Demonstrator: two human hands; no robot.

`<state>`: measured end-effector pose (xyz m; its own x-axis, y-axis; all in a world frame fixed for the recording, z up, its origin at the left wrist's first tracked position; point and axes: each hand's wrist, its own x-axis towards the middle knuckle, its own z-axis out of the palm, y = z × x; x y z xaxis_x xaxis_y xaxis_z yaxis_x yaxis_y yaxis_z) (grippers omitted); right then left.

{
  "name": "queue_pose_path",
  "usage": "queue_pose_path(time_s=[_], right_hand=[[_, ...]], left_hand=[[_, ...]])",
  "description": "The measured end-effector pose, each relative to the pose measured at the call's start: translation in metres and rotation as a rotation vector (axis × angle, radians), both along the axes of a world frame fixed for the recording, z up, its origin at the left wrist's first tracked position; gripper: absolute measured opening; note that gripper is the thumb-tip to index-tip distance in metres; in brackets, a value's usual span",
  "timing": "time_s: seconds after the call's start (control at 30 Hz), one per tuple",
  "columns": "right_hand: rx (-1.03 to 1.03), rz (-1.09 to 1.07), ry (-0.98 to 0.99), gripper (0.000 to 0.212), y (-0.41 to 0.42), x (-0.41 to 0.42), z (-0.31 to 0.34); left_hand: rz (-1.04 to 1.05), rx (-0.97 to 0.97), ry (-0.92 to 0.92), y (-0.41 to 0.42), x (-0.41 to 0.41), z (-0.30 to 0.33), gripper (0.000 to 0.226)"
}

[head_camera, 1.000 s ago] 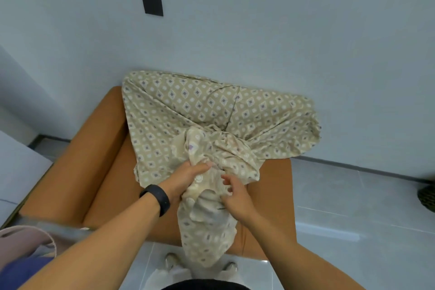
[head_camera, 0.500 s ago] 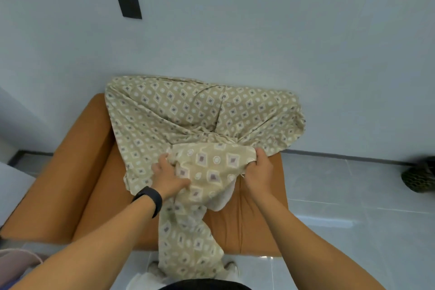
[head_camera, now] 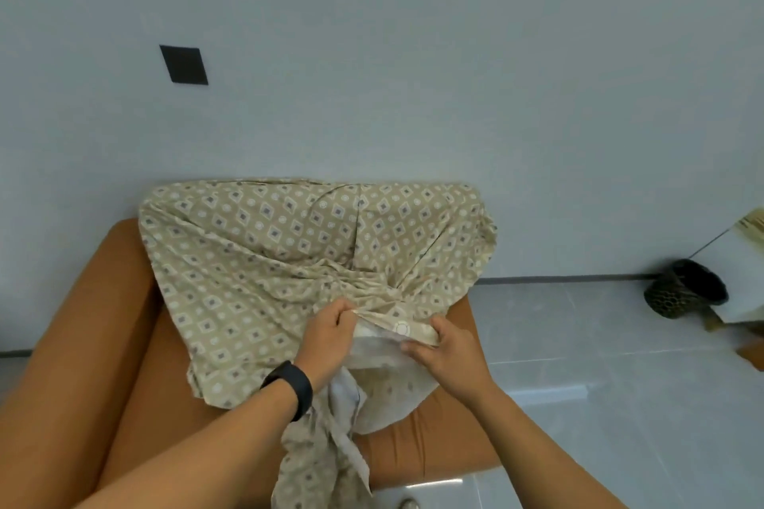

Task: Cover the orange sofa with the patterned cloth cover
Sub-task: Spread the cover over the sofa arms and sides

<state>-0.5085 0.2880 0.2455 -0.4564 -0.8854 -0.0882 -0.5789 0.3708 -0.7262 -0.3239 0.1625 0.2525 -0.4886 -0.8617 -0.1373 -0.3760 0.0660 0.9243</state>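
The patterned cloth cover (head_camera: 264, 260) drapes the backrest and seat of the orange sofa (head_camera: 95, 343), bunched toward 5 o'clock. The left hand (head_camera: 326, 337) and right hand (head_camera: 448, 351) each pinch a folded hem between them, knuckles up. A loose tail hangs off the front edge at 6 o'clock; bare floor (head_camera: 599, 405) opens at 3 o'clock

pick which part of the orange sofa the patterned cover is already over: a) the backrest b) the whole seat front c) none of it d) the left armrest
a, the patterned cover lies draped over the backrest of the orange sofa, while the left armrest and the seat front show bare orange; both the left hand and the right hand grip a bunched edge over the seat.
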Motion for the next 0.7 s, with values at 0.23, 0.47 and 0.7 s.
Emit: queue_pose_path(time_s=[0.23,0.47,0.7], right_hand=[[0.388,0.046,0.43,0.014,0.015,-0.028,-0.046],[-0.084,-0.508,0.078,0.022,0.01,-0.095,0.004],[-0.107,-0.746,-1.327,0.037,0.028,-0.083,-0.015]], left_hand=[[-0.603,0.135,-0.143,0.029,0.001,0.027,0.012],[-0.76,0.251,-0.422,0.048,0.002,0.008,0.023],[-0.869,0.259,-0.355,0.075,-0.067,0.024,0.027]])
